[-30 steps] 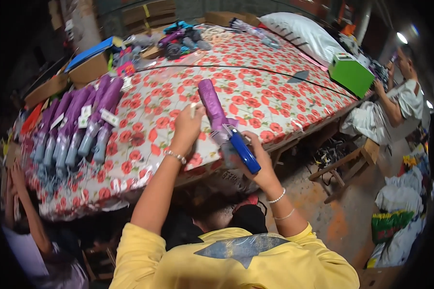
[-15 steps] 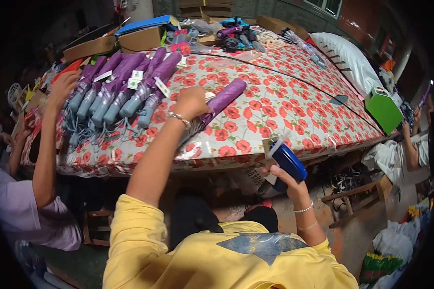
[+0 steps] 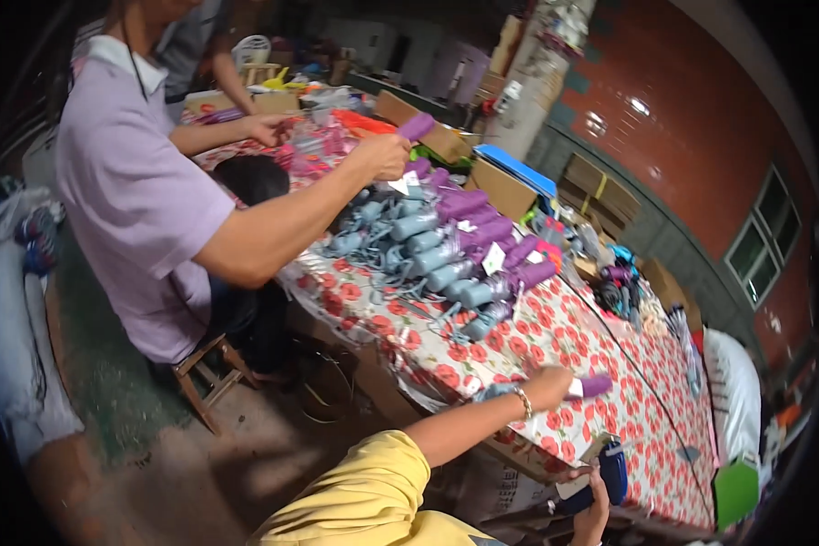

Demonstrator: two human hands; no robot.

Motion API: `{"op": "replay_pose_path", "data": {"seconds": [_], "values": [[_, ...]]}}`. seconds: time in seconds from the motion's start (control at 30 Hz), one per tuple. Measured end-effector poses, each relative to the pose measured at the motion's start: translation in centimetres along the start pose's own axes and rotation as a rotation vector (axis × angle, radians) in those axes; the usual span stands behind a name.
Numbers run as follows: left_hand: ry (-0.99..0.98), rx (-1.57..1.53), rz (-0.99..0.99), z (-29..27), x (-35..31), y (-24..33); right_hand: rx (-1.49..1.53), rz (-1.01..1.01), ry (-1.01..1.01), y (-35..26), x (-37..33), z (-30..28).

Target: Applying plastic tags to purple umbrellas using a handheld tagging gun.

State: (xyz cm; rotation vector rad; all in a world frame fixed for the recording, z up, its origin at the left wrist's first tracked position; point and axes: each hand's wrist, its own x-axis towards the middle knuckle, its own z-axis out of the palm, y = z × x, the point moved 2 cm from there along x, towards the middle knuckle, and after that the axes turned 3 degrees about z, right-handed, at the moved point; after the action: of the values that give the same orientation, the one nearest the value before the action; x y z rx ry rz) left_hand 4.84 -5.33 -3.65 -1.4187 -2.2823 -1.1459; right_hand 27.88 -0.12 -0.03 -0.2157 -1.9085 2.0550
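Note:
My left hand is closed round a folded purple umbrella low over the table's near edge, with a white tag beside the fingers. The umbrella's grey-blue handle end sticks out by my wrist. In my right hand, lower right, is a blue hand tool with a pale piece at its top. Something pale and flat also shows by those fingers; its kind is unclear. Left of my hands lies a row of folded purple umbrellas with grey-blue handles and white tags.
A co-worker in a lilac shirt sits at left, a hand on a purple umbrella at the row. The table's cloth has red flowers. Behind stand a blue-topped carton, a white sack and a green box. A dark cord crosses the cloth.
My view has swung left and tilted, so the co-worker and the row of umbrellas show more fully. Both my hands still hold the umbrella and the blue tool.

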Motion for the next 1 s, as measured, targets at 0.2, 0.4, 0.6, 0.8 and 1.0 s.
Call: {"op": "replay_pose_path", "data": {"seconds": [0.2, 0.4, 0.6, 0.8, 1.0], "values": [[-0.176, -0.148, 0.049, 2.0, -0.4, 2.1, 0.237, 0.002, 0.083, 2.4, 2.3, -2.6], [-0.158, -0.511, -0.041, -0.3, -1.7, 0.7, 0.431, 0.174, 0.099, 3.8, 2.8, -1.0], [-0.118, -0.199, 0.048, -2.0, -1.3, 1.8, 0.498, 0.176, 0.040, 7.2, 2.1, -1.2], [-0.092, -0.218, 0.034, -2.7, -1.7, 3.3, 0.482, 0.202, 0.106, 8.3, 2.3, -0.8], [-0.056, -0.204, 0.058, -2.9, -2.3, 3.5, 0.341, 0.147, 0.067, 8.5, 3.1, -0.8]]}}
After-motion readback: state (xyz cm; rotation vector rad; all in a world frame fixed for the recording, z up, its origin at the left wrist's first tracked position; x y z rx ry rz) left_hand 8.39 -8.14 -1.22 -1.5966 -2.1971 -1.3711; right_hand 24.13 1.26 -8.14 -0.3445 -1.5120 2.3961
